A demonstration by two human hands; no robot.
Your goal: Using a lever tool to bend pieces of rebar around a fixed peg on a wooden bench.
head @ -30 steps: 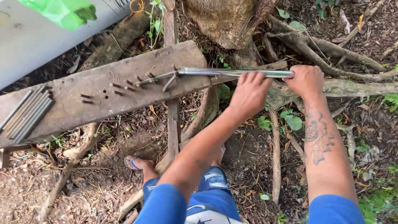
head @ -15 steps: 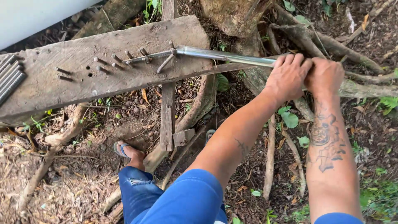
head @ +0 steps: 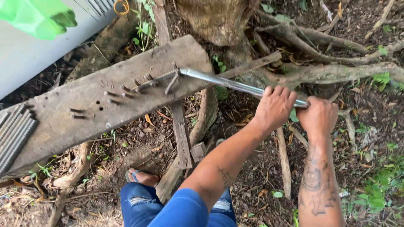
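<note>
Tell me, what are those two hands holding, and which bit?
Both the left hand and right hand grip a metal pipe at its near end, side by side.

weathered plank (head: 84,109), bent rod (head: 153,82), rebar bundle (head: 14,134)

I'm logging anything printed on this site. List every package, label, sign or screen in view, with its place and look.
No labels, signs or screens show.
Green bag: top left corner, crumpled bright green plastic, possibly a package; no print visible.
Grey panel: top left beneath the bag, flat, pale grey, unmarked.
</note>
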